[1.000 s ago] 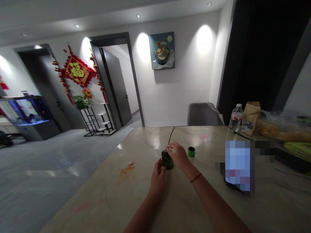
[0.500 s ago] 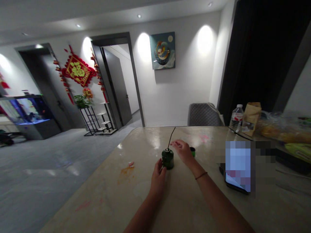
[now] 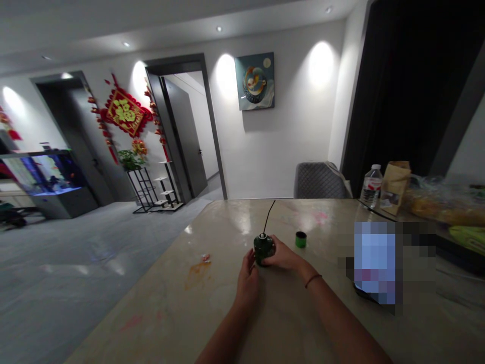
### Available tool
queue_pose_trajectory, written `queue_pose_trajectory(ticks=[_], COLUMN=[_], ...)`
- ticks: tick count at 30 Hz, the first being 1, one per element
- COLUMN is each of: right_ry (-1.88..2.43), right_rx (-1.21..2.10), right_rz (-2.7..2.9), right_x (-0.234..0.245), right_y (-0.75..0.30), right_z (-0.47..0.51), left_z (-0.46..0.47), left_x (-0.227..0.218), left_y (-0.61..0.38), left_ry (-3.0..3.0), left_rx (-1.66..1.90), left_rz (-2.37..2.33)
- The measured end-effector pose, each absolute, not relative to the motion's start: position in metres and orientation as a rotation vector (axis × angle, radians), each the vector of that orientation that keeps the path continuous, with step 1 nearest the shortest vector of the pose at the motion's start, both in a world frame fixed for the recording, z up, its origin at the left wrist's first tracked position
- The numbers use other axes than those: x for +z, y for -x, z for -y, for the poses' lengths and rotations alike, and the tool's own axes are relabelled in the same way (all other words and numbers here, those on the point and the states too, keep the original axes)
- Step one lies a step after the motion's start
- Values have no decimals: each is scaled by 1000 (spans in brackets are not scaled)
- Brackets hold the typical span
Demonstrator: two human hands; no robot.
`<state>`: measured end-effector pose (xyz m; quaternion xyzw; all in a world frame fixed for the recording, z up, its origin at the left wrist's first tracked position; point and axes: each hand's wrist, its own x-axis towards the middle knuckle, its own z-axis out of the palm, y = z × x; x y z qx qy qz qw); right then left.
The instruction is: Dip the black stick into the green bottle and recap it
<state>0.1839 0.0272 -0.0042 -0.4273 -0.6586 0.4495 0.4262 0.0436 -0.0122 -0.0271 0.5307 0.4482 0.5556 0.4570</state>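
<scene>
A dark green glass bottle point(image 3: 261, 251) with a pale rim stands on the table, and a thin black stick point(image 3: 268, 218) rises from its mouth, leaning slightly right. My right hand point(image 3: 284, 254) wraps the bottle's right side, thumb in front and fingers behind. On the lower left side, my left hand point(image 3: 248, 277) is curled against the bottle, its fingertips partly behind the glass. Just right of my right hand, a small green cap point(image 3: 300, 239) with a dark inside sits on the table, opening upward.
On the stone-topped table point(image 3: 212, 323) lie a small crumpled scrap point(image 3: 205, 258) and an orange stain. A blurred-out phone point(image 3: 374, 268) is at right. Behind it stand a water bottle point(image 3: 371, 186), a paper bag point(image 3: 394, 187) and plastic bags. A grey chair point(image 3: 320, 181) is across the table.
My right hand has come down from beside the stick and now grips the bottle's right side. The cap, partly hidden before, shows fully. My left hand stays at the bottle's left.
</scene>
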Motion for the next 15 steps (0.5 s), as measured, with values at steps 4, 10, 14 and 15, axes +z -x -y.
queue_pose_trajectory(ticks=[4, 10, 14, 15], right_ry=[1094, 1075, 1071, 1069], right_rx=[1067, 1045, 1049, 1050], right_rz=[1656, 1674, 1671, 1672], right_x=[-12, -17, -17, -17], right_y=[-183, -182, -182, -182], right_z=[-27, -28, -29, -29], left_z=[9, 9, 10, 10], left_x=[-31, -33, -34, -35], left_y=[-44, -45, -44, -44], left_ry=[-1299, -1265, -1265, -1267], left_rx=[1378, 1398, 1405, 1408], left_rz=[-1115, -1102, -1101, -1096])
